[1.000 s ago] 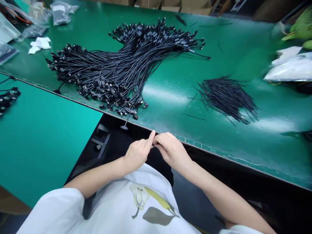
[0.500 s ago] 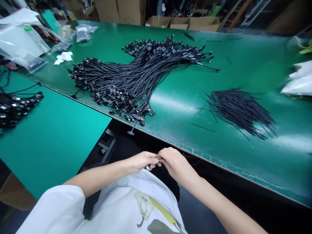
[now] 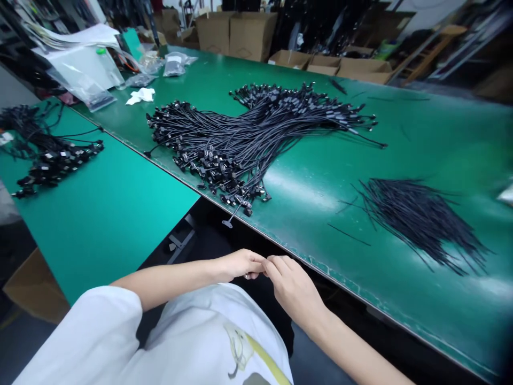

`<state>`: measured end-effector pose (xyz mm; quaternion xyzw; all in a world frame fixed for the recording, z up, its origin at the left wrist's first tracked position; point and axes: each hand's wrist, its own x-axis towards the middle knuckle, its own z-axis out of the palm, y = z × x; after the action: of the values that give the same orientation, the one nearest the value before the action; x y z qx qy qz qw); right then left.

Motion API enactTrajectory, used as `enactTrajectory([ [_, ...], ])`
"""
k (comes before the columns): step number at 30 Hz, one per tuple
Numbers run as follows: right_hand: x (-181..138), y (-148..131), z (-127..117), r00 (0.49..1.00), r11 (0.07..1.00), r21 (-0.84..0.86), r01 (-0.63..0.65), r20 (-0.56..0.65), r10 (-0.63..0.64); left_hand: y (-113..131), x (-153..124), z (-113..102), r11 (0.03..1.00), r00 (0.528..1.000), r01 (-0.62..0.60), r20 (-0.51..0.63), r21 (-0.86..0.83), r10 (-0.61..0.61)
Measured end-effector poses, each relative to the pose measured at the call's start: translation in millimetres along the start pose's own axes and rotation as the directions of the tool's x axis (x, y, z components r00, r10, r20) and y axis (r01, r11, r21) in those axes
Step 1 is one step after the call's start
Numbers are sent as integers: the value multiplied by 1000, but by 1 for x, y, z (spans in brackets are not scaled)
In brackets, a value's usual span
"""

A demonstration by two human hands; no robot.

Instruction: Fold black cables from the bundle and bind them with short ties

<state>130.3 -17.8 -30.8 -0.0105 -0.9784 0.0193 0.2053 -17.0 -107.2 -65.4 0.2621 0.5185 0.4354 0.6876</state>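
Note:
My left hand (image 3: 241, 264) is closed in front of my waist, below the bench edge. A small bright metal end of what looks like a cable connector (image 3: 246, 276) peeks out beneath its fingers. Pinched fingers of my right hand (image 3: 289, 283) meet the left fingertips; whatever lies between them is hidden. Beyond my hands, a large bundle of black cables (image 3: 244, 131) with connectors at both ends lies on the green bench (image 3: 304, 179). To its right is a pile of thin black strips (image 3: 420, 216), perhaps ties or tubing.
A lower green surface (image 3: 132, 198) at left carries another heap of black cables (image 3: 56, 158). One flat-ended piece (image 3: 227, 223) overhangs the bench edge. Plastic bags (image 3: 175, 64) and a crumpled white tissue (image 3: 140, 95) lie at back left. Cardboard boxes (image 3: 252, 35) stand behind the bench.
The view has swung left, so the bench things appear further right and lower. My hands stay together; the right fingers have shifted slightly, and less of the metal end shows.

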Motion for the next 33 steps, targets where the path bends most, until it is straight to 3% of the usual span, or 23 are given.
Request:
enactTrajectory([
  [4,-1,1,-5,978,972,-110,207,58,-201,5,-6,-6,992,993,116,2,-52,-116],
  [7,0,1,-10,924,889,-253,382,138,-357,11,-9,-6,964,968,249,6,-98,-250],
  [10,4,-1,-16,869,818,-297,493,227,-440,15,-11,-2,948,955,296,15,-118,-296],
  [13,7,-1,-16,834,776,-317,545,297,-464,16,-12,4,953,957,286,-23,-100,-290],
  [19,15,5,-10,838,774,-358,522,383,-388,25,-12,12,989,978,144,-146,-29,-146],
  [24,24,17,-4,945,881,-355,312,215,-248,34,-11,16,997,973,65,-218,-36,-72],
  [28,32,20,3,998,993,-117,30,64,-23,35,-7,20,992,961,13,-271,-125,-47],
  [31,34,11,5,971,970,86,-229,-45,233,41,-7,24,968,961,-70,-278,-240,1],
  [33,31,3,4,906,888,272,-370,-107,410,49,-11,24,943,961,-202,-240,-263,139],
])
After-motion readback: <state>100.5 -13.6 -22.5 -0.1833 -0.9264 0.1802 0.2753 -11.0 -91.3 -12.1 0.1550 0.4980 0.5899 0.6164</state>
